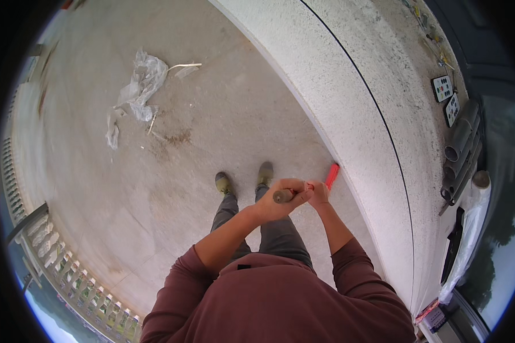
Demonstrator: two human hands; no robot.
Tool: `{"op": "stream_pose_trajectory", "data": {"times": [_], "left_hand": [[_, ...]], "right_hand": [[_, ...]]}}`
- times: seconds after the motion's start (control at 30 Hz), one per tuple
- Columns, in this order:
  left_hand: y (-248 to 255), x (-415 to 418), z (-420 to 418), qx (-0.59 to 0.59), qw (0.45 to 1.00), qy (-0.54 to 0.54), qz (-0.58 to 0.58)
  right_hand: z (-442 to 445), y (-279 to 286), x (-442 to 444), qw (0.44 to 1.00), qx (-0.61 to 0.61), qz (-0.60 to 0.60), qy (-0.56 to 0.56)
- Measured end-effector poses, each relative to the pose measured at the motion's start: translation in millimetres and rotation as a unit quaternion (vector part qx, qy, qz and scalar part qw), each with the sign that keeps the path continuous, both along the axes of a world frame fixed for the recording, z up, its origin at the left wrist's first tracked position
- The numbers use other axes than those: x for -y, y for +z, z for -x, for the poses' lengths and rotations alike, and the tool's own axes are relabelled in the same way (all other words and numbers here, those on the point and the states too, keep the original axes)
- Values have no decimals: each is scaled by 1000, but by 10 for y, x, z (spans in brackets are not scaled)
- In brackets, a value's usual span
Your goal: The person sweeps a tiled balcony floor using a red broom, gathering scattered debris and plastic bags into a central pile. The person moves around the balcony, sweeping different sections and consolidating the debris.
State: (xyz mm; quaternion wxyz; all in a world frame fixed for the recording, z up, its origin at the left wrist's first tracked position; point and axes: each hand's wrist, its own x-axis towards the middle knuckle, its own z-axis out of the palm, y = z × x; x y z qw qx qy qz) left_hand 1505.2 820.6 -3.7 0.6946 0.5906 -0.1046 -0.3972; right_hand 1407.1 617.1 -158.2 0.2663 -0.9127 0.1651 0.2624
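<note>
A long-handled broom with a red head (333,175) stands in front of me, its handle foreshortened and its brown end (283,196) pointing up towards my head. My left hand (279,198) is wrapped around the handle near that upper end. Just beyond it, to the right, my right hand (319,195) grips the handle lower down. The red head is on the concrete floor (167,214), close to the foot of the white wall (343,103). My hands hide most of the handle, and the head's bristles cannot be made out.
Crumpled clear plastic sheeting (148,79) and a pale strip (184,65) lie on the floor, beside scattered dirt (178,137). Grey pipes (461,133), two small cards with coloured dots (442,88) and a plastic-wrapped roll (472,227) line a ledge. A balustrade (75,278) borders the left.
</note>
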Motion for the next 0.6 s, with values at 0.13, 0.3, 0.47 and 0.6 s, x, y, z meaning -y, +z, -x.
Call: {"op": "stream_pose_trajectory", "data": {"times": [0.13, 0.3, 0.47, 0.6], "left_hand": [[588, -470, -490, 61, 984, 166, -8], [1106, -672, -550, 226, 942, 241, -54], [1614, -346, -329, 411, 886, 197, -86], [1895, -253, -281, 381, 915, 133, 19]], "right_hand": [[-991, 164, -697, 987, 137, -48, 71], [-1880, 478, -1351, 949, 253, -155, 111], [-1893, 1091, -1488, 896, 307, -297, 121], [-1413, 1509, -1244, 921, 241, -286, 109]]}}
